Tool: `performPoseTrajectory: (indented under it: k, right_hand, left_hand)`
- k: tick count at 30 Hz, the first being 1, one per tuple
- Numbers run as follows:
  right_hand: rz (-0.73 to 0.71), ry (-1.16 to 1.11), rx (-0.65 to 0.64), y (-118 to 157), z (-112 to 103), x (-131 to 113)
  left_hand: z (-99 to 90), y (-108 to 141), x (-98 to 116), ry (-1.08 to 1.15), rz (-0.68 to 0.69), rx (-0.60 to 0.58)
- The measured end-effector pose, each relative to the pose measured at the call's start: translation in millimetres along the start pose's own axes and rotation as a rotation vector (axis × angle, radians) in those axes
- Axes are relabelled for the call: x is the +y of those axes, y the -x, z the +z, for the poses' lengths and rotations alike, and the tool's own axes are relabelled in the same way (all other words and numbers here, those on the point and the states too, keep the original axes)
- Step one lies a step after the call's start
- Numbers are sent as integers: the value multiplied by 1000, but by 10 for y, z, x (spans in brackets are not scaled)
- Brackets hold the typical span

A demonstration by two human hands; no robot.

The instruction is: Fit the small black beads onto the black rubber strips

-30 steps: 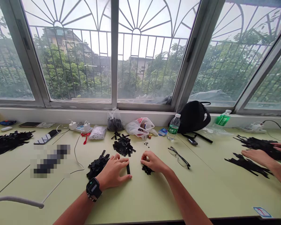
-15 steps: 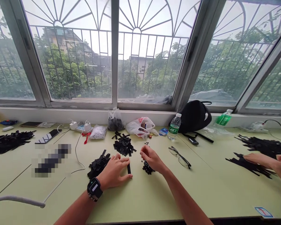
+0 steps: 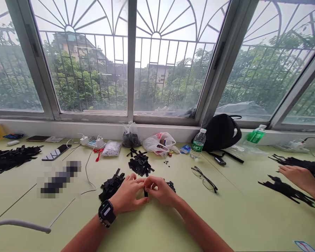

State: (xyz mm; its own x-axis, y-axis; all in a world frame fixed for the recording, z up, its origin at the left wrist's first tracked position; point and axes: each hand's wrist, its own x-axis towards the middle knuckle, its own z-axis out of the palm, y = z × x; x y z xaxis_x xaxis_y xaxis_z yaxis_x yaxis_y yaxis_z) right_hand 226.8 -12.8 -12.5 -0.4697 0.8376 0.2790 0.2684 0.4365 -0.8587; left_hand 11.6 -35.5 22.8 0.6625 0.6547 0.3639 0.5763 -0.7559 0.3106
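Note:
A short black strip lies on the table between my two hands. My left hand rests beside it, fingertips at its far end and thumb at its near end, steadying it. Over the strip, my right hand is closed in a pinch; whatever is between its fingertips is too small to make out. A heap of small black ring-like pieces is partly hidden behind the right hand. To the left of my left hand lies a pile of black strips, and a second pile of strips sits farther back.
Eyeglasses lie right of my hands. Along the sill stand a water bottle, a white plastic bag and a black bag. A white cable crosses the left side. Another person's hand is over black strips at the right.
My right hand has moved left and nearer, from the heap of small black pieces to the strip. My left hand stays in place. The other person's hand has lifted off the strips.

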Motion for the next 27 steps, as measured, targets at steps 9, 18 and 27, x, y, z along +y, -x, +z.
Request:
performPoseTrajectory:
  k: [9,18,27]
  right_hand:
    - [40,0,-33,22,37,-3]
    - [-21,63,-31,10,26,-16]
    - [-43,83,-30,2,-12,29]
  left_hand:
    - [-11,-2,15,2,11,15]
    - [-20,-9,17,1,0,9]
    - [3,-7,-8,19,4,9]
